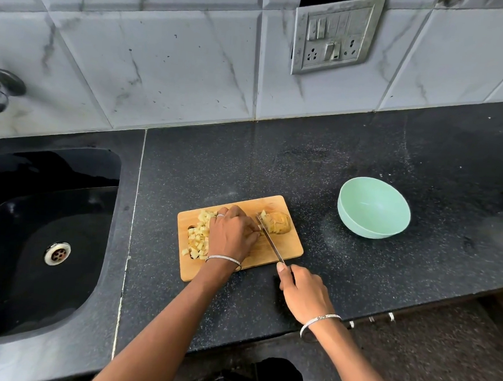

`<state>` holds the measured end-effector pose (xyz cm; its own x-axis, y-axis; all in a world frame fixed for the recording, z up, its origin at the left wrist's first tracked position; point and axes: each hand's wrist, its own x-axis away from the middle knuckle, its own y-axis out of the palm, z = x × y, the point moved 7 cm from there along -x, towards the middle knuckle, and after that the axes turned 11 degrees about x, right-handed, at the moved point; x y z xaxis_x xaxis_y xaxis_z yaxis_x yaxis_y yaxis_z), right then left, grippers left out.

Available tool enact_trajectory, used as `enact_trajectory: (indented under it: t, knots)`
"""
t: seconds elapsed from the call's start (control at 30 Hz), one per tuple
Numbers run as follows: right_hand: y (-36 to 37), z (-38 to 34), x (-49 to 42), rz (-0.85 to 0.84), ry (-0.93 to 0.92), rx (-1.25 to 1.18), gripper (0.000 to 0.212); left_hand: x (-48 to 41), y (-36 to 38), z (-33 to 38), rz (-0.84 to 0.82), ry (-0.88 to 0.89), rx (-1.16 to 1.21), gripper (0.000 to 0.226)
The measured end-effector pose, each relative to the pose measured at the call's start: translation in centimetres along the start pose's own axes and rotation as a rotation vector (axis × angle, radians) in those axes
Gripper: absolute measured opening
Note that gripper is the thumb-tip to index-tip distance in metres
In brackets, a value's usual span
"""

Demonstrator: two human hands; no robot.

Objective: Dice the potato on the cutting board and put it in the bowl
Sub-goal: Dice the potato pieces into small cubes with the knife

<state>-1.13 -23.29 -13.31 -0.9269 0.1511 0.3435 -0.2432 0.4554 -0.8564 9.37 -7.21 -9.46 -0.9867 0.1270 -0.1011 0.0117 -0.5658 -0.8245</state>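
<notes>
Knife at the cut end of a half-diced potato

The wooden cutting board [286,247] lies on the dark speckled desk [365,156], between a black sink [33,234] and a mint-green bowl [361,224]. The bowl stands well apart from the board and shows nothing inside. The uncut part of the potato [280,222] rests at the board's far right corner, skin on. A heap of pale diced pieces [198,235] sits on the board's left side. The right hand [302,292] grips the handle of a knife [270,242], whose blade slants across the board with its tip at the potato's cut face. The left hand [232,233] lies over the middle of the board, fingers bent, tips down just beside the blade; I cannot tell whether they hold anything. Both wrists wear a thin bangle
</notes>
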Motion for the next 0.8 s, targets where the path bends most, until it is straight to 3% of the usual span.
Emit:
enact_trajectory:
  t: [0.17,0.4,0.8]
  knots:
    - [0.0,-0.2,0.0,-0.003,-0.008,-0.012,0.054,0.0,-0.2,-0.5,0.009,-0.049,0.019,0.006]
    - [-0.5,-0.7,0.0,0.006,-0.018,-0.019,0.053,-0.1,0.0,-1.2,-0.025,-0.097,0.051,0.031]
    - [-0.1,-1.5,-0.3,-0.082,0.008,-0.019,0.049,-0.5,0.0,-1.4,0.006,-0.139,0.092,0.012]
